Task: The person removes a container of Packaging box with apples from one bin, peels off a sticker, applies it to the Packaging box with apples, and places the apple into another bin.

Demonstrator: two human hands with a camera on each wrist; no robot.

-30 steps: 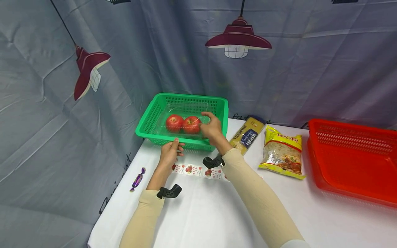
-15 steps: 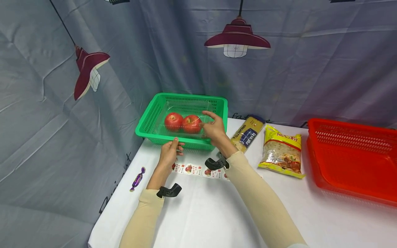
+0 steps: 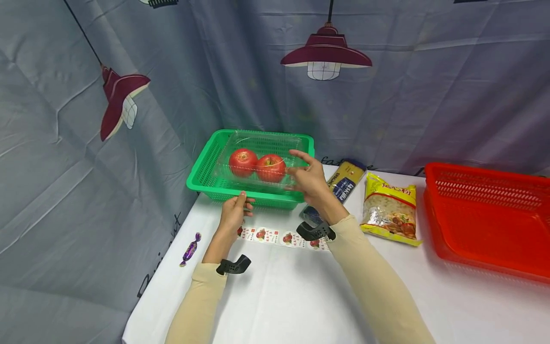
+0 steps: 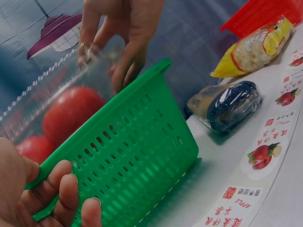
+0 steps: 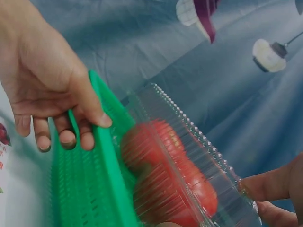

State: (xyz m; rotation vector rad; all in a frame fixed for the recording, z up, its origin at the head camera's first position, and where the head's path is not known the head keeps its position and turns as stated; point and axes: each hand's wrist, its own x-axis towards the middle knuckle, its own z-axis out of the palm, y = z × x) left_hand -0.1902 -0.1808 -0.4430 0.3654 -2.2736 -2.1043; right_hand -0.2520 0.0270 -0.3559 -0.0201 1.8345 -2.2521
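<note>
A grey curtain (image 3: 253, 81) printed with dark red hanging lamps fills the background, and a white-covered bench (image 3: 275, 296) carries everything. A red basket (image 3: 494, 224) sits at the far right. The green basket (image 3: 275, 200) lies near the curtain, its long axis running left to right.

The clear container (image 3: 269, 141) is within the green basket's outline, partly above the rim. Its long axis also runs left to right, close to parallel with that basket, one short end pointing left and the other right toward the red basket.

A yellow bag (image 3: 390, 210) of pale pieces stands lengthwise away from the person, just beside the red basket. The spaghetti pack (image 3: 347, 181) slants, its far end to the right. A label strip (image 3: 275, 236) with apple pictures runs crosswise in front of the green basket.

The right hand (image 3: 310, 180) has its grip on the container's right end, finger and thumb at the edge. The left hand (image 3: 234, 212) has its grip on the green basket's near rim, thumb on top, fingers outside. Two red apples (image 3: 243, 162) lie side by side in the container. A purple wrapped candy (image 3: 190, 249) slants near the bench's left edge.
</note>
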